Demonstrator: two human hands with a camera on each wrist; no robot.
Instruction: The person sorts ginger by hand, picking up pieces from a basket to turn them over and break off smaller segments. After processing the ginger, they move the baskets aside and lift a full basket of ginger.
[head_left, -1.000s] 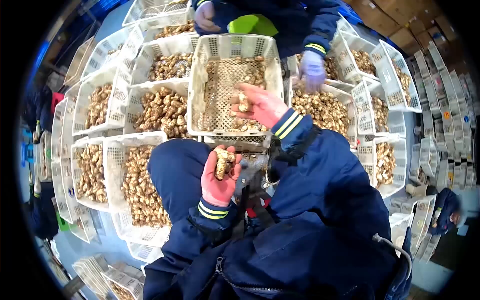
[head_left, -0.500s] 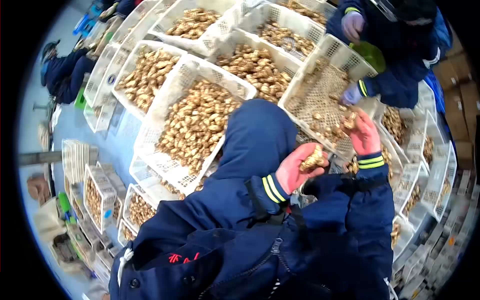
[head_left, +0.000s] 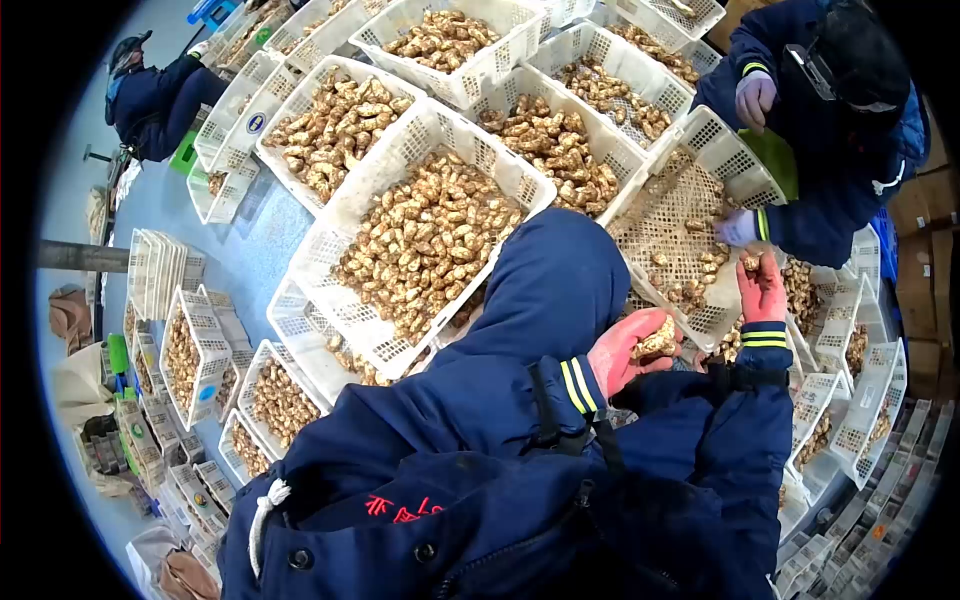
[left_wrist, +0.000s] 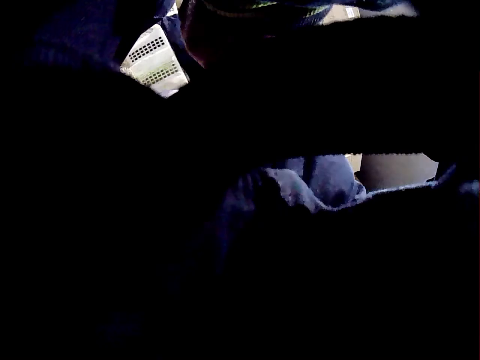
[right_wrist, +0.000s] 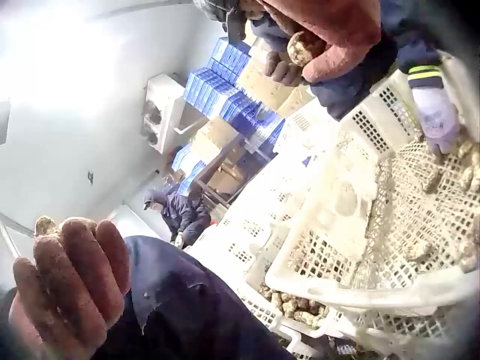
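Note:
My left hand (head_left: 625, 350), in a pink glove, holds a knobby tan tuber (head_left: 660, 338) low in front of me in the head view. Up and to its right, my right hand (head_left: 765, 290) pinches a smaller tuber (head_left: 750, 263) between thumb and fingers. This hand is at the near right edge of a white mesh crate (head_left: 740, 155) with scattered tubers on its bottom. From the right wrist, the tuber (right_wrist: 305, 48) shows between the gloved fingers. The left wrist view is mostly dark cloth, its hand hidden.
Across the mesh crate sits another person (head_left: 830, 190), whose purple-gloved hand (head_left: 740, 228) reaches into it. White crates full of tubers stand at left, the nearest crate (head_left: 525, 185) beside my knee (head_left: 570, 265). Farther off, another person (head_left: 150, 100) sits near stacked crates.
The head view has swung toward the left crates. My right hand has drawn back from over the mesh crate to its near side. My left fingers curl more round their tuber.

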